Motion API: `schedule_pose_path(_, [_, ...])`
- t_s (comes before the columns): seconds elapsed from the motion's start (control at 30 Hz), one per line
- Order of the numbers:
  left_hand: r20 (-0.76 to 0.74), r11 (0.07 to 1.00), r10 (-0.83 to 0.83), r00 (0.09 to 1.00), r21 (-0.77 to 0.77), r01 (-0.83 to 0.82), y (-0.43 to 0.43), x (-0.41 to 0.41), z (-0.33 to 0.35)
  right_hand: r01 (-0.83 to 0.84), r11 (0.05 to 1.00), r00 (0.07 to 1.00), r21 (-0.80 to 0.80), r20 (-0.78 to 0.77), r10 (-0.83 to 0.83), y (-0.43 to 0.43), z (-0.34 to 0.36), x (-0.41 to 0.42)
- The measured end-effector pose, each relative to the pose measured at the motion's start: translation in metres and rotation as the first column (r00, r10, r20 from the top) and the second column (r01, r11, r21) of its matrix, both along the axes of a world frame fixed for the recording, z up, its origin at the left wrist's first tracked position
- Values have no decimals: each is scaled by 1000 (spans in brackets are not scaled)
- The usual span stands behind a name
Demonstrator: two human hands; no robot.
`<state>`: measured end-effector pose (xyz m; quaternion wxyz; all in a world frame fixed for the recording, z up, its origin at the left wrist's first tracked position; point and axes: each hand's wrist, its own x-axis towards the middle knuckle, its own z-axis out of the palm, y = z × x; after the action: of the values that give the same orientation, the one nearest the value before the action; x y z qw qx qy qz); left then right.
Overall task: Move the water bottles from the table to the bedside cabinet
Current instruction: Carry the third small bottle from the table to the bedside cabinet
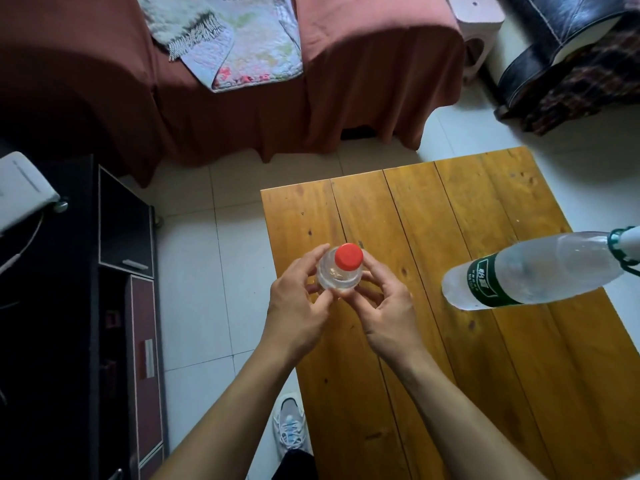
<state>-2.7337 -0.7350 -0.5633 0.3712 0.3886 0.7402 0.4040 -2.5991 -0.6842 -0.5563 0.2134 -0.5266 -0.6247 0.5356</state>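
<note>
Right now both hands close around the small red-capped bottle [341, 271] near the left edge of the wooden table [433, 341]: the left hand [298, 303] curls its fingers against the bottle's left side, the right hand [384, 303] cups the right and near side, and the red cap [349, 255] stands clear above them. Whether its base rests on the planks or has left them I cannot tell, since the view looks straight down the bottle. To carry it well, I judge the grip should sit on the clear body below the cap, firm but not crushing (thin plastic of this kind tends to buckle), and the bottle should stay upright while it travels left. One hand would probably do, freeing the other for the second bottle.

That larger bottle with the green label [526, 270] stands at the right of the table, well apart from the hands, untouched.

The table is bare varnished boards otherwise. A dark cabinet [124, 230] stands at the left across pale floor tiles, likely the goal, though I cannot be sure. At the far side a bed with a rust-red cover [363, 81] carries a folded quilt [242, 39]
</note>
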Motion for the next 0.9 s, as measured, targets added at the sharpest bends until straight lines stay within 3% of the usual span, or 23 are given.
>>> schedule_pose_path(0.47, [26, 977, -66, 997, 205, 60, -8, 5, 151, -10, 990, 985, 142, -167, 34, -5, 137, 15])
schedule_pose_path(0.7, [21, 945, -149, 989, 296, 137, -18, 12, 232, 57, 971, 981, 233, -196, -11, -18, 209, 31])
schedule_pose_path(0.9, [-1, 898, -250, 968, 374, 232, -29, 28, 296, 172, 941, 949, 290, -307, -78, -43, 265, 50])
